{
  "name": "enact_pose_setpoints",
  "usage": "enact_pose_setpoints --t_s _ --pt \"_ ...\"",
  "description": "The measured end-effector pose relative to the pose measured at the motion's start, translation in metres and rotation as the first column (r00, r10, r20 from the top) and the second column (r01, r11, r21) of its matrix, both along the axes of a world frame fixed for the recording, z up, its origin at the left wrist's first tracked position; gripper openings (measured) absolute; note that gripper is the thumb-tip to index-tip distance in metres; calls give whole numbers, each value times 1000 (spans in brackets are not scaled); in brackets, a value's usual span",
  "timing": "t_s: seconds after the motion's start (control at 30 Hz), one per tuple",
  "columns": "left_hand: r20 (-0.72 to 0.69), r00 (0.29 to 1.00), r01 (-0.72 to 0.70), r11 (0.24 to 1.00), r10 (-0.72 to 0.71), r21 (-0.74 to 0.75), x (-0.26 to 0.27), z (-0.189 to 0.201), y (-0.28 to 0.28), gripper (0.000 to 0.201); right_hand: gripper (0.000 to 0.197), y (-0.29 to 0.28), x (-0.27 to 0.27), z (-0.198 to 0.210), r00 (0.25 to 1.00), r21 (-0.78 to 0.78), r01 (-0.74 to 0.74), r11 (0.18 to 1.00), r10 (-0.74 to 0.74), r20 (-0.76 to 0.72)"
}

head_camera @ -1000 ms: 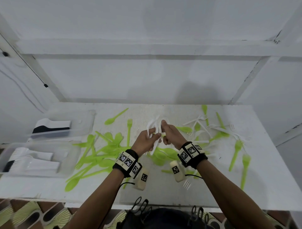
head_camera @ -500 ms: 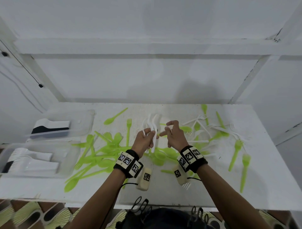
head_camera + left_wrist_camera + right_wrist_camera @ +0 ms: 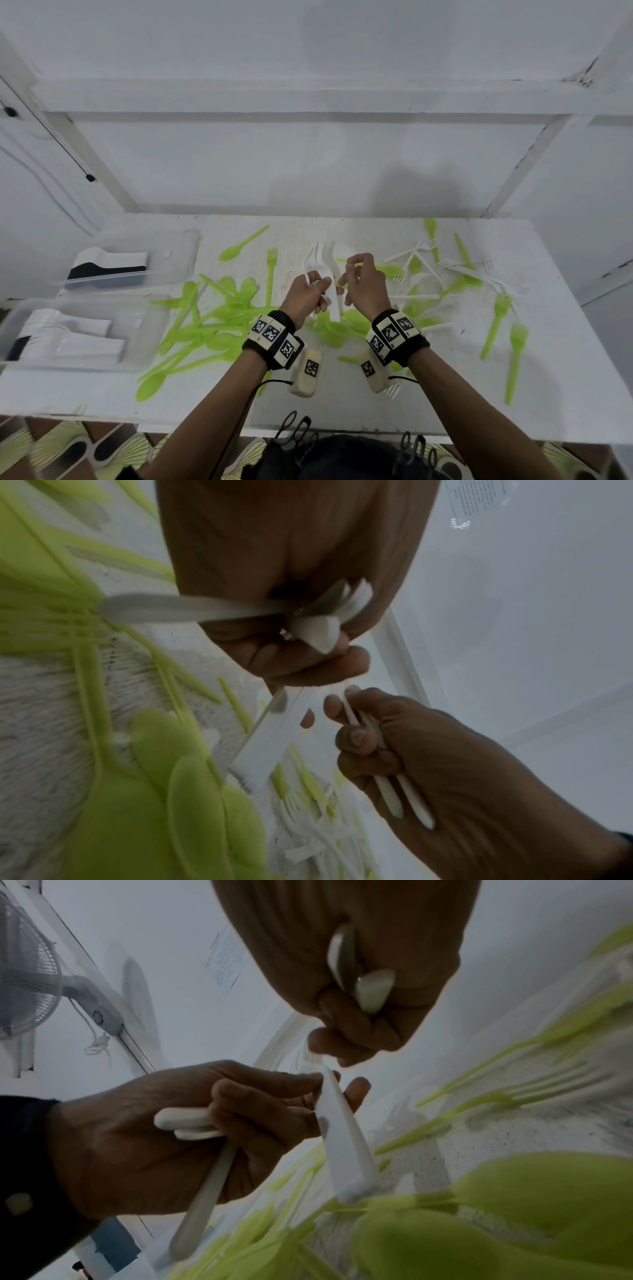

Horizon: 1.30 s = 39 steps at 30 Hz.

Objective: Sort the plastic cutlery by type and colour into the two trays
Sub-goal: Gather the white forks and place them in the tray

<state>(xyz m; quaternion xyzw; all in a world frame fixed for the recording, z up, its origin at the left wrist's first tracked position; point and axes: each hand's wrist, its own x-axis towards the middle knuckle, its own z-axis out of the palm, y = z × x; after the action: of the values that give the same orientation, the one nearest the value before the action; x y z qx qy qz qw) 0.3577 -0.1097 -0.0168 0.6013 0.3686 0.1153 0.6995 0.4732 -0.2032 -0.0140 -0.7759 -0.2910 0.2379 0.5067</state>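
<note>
smooth matt plastic cutlery (image 3: 219,318)

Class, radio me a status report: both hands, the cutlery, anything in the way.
Left hand grips white cutlery bundle. Right hand holds white handles. Green cutlery strewn on table; trays left.

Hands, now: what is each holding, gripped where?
Left hand grips a bunch of white cutlery around mid-handle. Right hand holds two white handles in curled fingers; their heads are hidden.
</note>
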Motion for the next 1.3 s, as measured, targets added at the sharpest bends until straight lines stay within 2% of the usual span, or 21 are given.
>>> enact_pose_setpoints --t_s 0.07,0.13,0.2,0.23,0.33,0.47,0.6,0.83,1.03,1.2,1.3 --pt "-14 1000 10 1000 -10 -8 0 -2 0 10 11 0 0 0 999 40 35 999 -35 6" --pt "-31 999 7 1000 -6 6 0 -2 1 10 23 -3 1 -1 999 84 27 996 -25 -27" --pt "-24 1000 5 1000 -5 2 1 -2 1 9 38 -4 3 -3 1000 65 4 998 -2 -24" --pt "-17 1000 12 1000 -12 -5 1 -3 2 8 39 -4 5 -4 1000 32 -7 999 7 5" --pt "-10 1000 16 1000 -16 -13 3 -7 5 5 27 0 8 -9 999 -37 26 999 -25 30" --pt "-12 1000 9 1000 -9 -19 2 -8 5 10 14 1 2 -14 990 53 140 989 -140 -1" --pt "-32 998 54 998 -54 17 4 -10 7 19 7 6 -4 -21 978 77 206 975 -207 4" --pt "-116 993 -22 991 37 131 7 -3 6 25 6 7 -20 -20 979 153 152 976 -170 111" --pt "-120 993 33 986 -13 165 4 -4 3 28 7 8 -17 -19 979 101 199 975 -202 19" --pt "-117 990 99 975 -76 199 2 -4 4 33 12 11 -8 -17 952 45 257 965 -245 -186" --pt "-133 986 133 964 -105 230 1 -1 4 32 13 8 -9 -14 953 74 246 966 -228 -200"
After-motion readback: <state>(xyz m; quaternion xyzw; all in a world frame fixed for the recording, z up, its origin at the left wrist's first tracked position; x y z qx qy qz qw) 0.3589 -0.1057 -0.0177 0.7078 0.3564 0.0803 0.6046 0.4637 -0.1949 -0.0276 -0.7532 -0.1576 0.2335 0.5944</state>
